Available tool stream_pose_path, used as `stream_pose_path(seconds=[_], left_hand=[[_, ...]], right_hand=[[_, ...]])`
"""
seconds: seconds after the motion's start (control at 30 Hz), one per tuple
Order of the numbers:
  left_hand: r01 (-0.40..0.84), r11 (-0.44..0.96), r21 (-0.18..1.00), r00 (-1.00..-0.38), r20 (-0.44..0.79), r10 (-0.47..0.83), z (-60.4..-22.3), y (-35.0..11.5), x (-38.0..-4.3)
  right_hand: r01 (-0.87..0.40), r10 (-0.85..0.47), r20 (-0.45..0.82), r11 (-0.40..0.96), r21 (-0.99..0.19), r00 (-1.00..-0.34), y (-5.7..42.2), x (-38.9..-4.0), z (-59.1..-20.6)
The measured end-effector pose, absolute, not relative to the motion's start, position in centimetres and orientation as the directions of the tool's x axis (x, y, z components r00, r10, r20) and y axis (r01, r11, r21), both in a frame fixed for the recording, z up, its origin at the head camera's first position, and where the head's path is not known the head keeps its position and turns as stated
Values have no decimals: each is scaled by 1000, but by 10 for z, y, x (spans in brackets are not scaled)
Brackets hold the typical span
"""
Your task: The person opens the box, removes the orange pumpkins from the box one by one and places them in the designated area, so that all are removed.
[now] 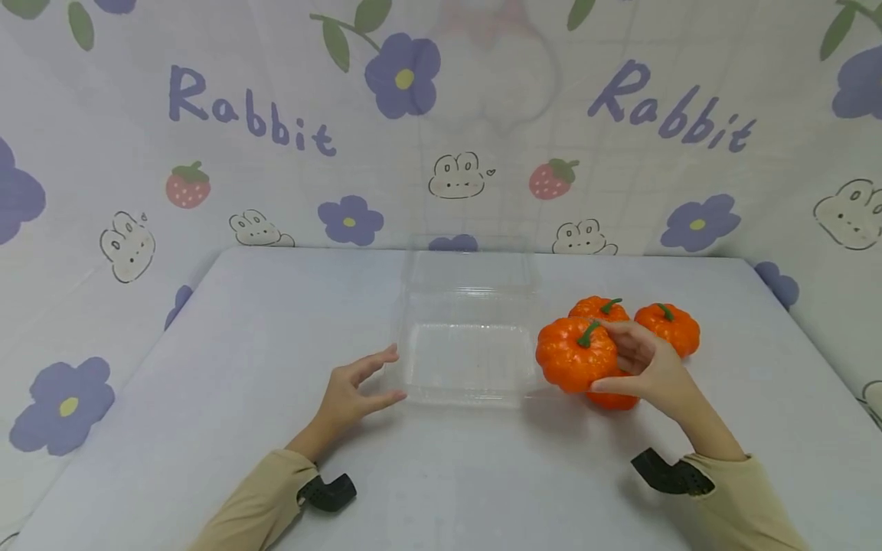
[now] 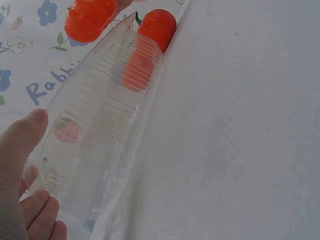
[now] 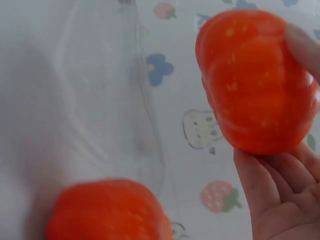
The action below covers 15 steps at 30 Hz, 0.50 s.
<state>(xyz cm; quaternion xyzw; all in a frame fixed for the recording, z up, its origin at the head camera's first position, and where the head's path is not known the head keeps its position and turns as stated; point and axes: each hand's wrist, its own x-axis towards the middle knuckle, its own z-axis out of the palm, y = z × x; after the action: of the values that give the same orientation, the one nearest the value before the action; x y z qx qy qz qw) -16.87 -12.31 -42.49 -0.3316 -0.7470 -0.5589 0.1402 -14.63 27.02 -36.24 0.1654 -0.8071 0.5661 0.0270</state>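
My right hand (image 1: 644, 363) grips an orange toy pumpkin (image 1: 575, 356) with a green stem, thumb in front and fingers behind. It is raised to the right of a clear plastic box (image 1: 472, 396). In the right wrist view the pumpkin (image 3: 255, 80) sits between thumb and fingertips. My left hand (image 1: 351, 390) is at the box's left side, thumb and fingers spread apart. In the left wrist view the thumb reaches the rim of the box (image 2: 95, 115), with the other fingers beside its wall.
Three more pumpkins stand on the white table (image 1: 482, 474) at the right: one behind (image 1: 592, 308), one farther right (image 1: 668, 330), and one partly hidden below the held one (image 1: 613, 401). The box's clear lid (image 1: 468, 272) lies open toward the patterned backdrop (image 1: 276, 176).
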Motion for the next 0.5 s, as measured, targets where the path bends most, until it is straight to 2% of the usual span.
stream_pose_path(seconds=[0.2, 0.4, 0.5], left_hand=[[649, 168, 742, -745, 575, 339, -424, -123, -167], [648, 167, 743, -744, 571, 348, -423, -123, -168], [641, 170, 748, -750, 564, 346, -422, -123, -168]], right_hand=[[-367, -257, 287, 358, -859, -923, 287, -146, -355], [-363, -237, 286, 410, -837, -928, 302, -147, -355], [-377, -216, 315, 390, -840, -924, 313, -149, -354]])
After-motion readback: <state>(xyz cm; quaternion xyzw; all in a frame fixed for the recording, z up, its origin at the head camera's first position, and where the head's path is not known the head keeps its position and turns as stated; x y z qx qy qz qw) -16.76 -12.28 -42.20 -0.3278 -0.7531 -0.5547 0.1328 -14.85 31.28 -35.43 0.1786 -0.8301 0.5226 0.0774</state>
